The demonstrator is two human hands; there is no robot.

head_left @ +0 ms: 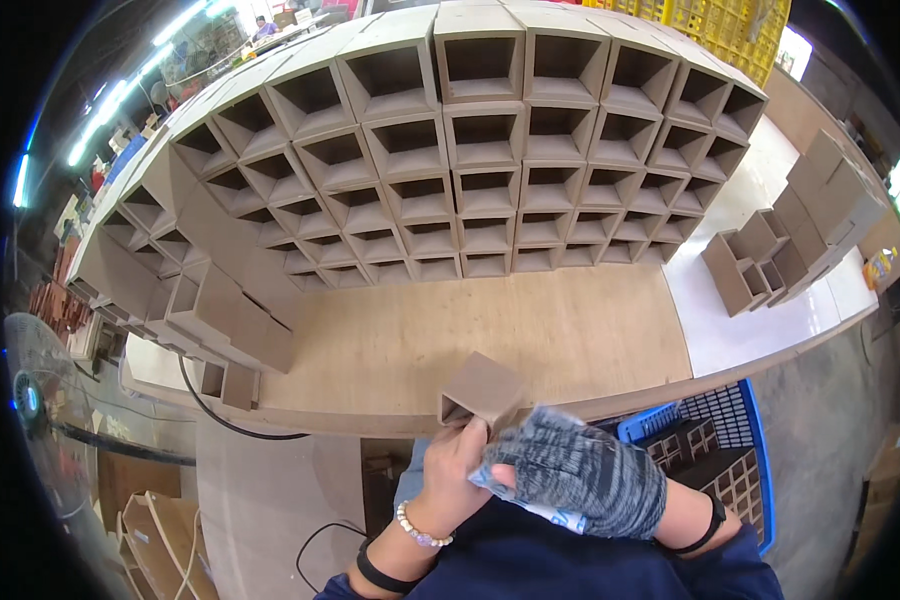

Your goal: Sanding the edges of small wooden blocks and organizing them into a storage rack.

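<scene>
A small brown square box (484, 384) with one open end is at the table's front edge. My bare left hand (454, 466) grips it at its near lower side, the open end facing toward me. Close on the right, my right hand (587, 474) wears a grey knitted glove. Its fingers are closed round a folded blue-and-white printed sheet (558, 517), held against or very near the box's right side. The glove hides most of the sheet and whether it touches the box.
A curved wall of stacked brown boxes (485, 108) lines the back of the wooden table (490, 320). More boxes (240, 320) stand left; a smaller stack (815, 215) stands right. A blue crate (766, 490) holds boxes below right. A fan (32, 395) and black cable (220, 420) are left.
</scene>
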